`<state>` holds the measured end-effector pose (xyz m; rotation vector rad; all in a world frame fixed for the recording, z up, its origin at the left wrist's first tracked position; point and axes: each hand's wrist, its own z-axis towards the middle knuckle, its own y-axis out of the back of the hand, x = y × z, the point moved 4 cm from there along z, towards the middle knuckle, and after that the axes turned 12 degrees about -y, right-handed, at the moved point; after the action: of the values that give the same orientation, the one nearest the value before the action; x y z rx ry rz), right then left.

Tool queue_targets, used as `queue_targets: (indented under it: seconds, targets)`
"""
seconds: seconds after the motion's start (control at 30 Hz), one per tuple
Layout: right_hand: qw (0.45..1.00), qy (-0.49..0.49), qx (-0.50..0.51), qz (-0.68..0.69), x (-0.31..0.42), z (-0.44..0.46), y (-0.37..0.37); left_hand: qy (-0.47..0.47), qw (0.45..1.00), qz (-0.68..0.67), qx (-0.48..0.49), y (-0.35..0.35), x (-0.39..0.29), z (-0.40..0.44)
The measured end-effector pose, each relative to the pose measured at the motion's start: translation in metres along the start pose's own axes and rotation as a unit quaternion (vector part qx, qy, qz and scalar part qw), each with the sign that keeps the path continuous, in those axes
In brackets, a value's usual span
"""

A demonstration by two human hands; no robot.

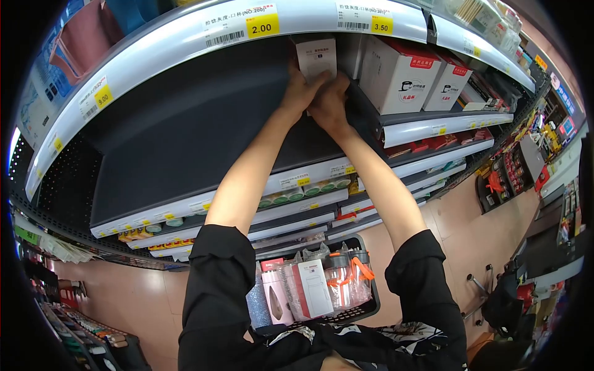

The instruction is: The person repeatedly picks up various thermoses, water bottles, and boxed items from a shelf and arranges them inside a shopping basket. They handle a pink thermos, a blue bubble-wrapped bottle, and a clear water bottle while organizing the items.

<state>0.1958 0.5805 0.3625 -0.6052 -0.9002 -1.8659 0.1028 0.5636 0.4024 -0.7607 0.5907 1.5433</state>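
Observation:
Both my arms reach forward over a dark shelf (185, 117). A small white box (316, 54) with dark print stands upright at the back right of this shelf, below the price strip. My left hand (299, 94) grips its left side, the fingers partly hidden. My right hand (330, 106) is closed at the box's lower right, touching my left thumb area; its fingertips are hidden behind the box. Right of the hands, larger white gift boxes (399, 80) with red tops and a cup picture stand on the neighbouring shelf.
Below me a black basket (369, 309) holds a pink bottle (276, 298), a white-and-red box (316, 289) and clear bottles with orange straps (361, 278). A curved price strip (167, 55) runs above the shelf. Lower shelves carry lidded containers (291, 196). An office chair (479, 290) stands at right.

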Motion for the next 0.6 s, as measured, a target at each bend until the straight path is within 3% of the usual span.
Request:
queue_targets:
  seconds: [0.1,0.37,0.6]
  targets:
    - [1.000,-0.005,0.009,-0.014,0.001,0.002,0.001,0.042,0.999,-0.032,-0.004,0.002,0.003,0.002]
    - [0.990,-0.108,0.091,0.022,0.006,0.012,0.005,0.023,1.000,-0.005,0.020,0.003,0.010,0.010]
    - [0.990,-0.111,0.086,-0.002,-0.004,0.016,-0.004,0.016,0.999,0.023,0.019,0.005,0.018,0.009]
